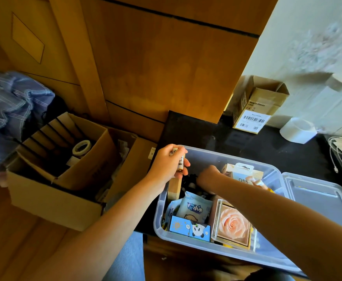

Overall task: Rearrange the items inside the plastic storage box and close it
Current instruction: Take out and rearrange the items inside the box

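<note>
Both forearms reach forward from the bottom of the view toward the plastic storage box, which sits open on a dark tabletop with its lid lying flat just to its right. Judging by that, the task is mid-way at best: the sorting goes on and the closing is not yet begun. Inside the box, at the near end, a blue panda carton stands beside a rose-printed case, with a pale blue wipes packet just behind the carton; these look settled. At the far end a Q88 package leans upright, and a dark tangle lies in the middle, less ordered. The left hand hovers over the box's far left corner, its fingers curled round a small bottle held upright above the contents, clear of them. The right hand is down inside the box near the middle, beside the dark tangle; its fingers are turned away from the camera, so whether it grips anything cannot be told. What is left, as I judge it, is to place the bottle, tidy the centre, then fetch the lid from the right and press it on. Off to the left stands an open cardboard box with a tape roll in it.
</note>
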A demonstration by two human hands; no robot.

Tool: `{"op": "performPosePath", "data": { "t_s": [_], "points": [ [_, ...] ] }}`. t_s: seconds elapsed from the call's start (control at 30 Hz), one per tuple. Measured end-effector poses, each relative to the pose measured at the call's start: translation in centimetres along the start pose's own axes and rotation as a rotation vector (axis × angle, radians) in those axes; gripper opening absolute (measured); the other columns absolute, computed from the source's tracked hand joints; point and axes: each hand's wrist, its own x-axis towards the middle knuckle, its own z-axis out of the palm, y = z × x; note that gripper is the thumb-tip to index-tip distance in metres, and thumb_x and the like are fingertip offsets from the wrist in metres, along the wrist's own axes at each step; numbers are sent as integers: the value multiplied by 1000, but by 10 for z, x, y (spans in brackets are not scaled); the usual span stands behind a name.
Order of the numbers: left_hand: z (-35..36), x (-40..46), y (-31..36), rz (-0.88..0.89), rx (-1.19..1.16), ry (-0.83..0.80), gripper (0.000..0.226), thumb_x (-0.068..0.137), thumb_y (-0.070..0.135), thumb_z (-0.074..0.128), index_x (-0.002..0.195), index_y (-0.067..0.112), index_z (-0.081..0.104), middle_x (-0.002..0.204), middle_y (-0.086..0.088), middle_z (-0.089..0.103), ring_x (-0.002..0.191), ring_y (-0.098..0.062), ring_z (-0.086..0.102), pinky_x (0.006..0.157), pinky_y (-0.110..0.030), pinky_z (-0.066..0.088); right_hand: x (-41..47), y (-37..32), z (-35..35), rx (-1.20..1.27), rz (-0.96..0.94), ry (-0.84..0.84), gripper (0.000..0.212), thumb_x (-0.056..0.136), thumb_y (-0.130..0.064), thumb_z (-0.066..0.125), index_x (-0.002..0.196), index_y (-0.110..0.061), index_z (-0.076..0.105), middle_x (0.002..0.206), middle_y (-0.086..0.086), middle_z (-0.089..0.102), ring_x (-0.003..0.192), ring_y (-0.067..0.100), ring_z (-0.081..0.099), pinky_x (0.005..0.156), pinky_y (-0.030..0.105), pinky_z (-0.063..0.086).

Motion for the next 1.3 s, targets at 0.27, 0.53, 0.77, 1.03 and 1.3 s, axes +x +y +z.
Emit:
{"op": "performPosePath", "data": {
  "t_s": [0.27,0.53,0.77,1.03,1.3],
  "points": [
    [3,-2,-2,-30,-27,16,13,98,14,48,90,9,57,64,-6,59,42,-11,53,35,-17,36,-9,-2,-9,-190,-66,-90,23,89,-19,58,110,-9,62,107,4,64,98,22,59,82,30,44],
    [4,-1,2,-124,-173,19,11,99,13,47,104,7,54,75,-14,63,54,-24,68,45,-25,54,-59,22,-55,654,-148,67,18,89,-30,59,92,-13,64,85,-1,70,55,4,55,56,13,44],
    [17,-8,11,-85,-105,54,17,102,14,39,104,9,55,76,-10,64,47,-14,64,40,-20,49,-92,23,-92,1284,-337,214,16,88,-21,61,89,-5,63,69,1,63,53,8,50,44,14,35],
    [19,-14,11,-204,-235,-59,31,97,40,46,96,13,60,64,-3,52,44,-10,43,31,-14,25,-90,2,-89,1068,-229,472,26,77,-31,73,94,-14,64,74,3,68,64,23,61,62,32,50],
    [6,-2,-2,166,247,104,5,92,20,60,95,17,60,68,2,52,50,-6,46,41,-13,33,-67,25,-47,645,197,-21,30,96,-29,48,100,-4,63,94,9,68,64,13,59,55,16,45]
  ]
}}
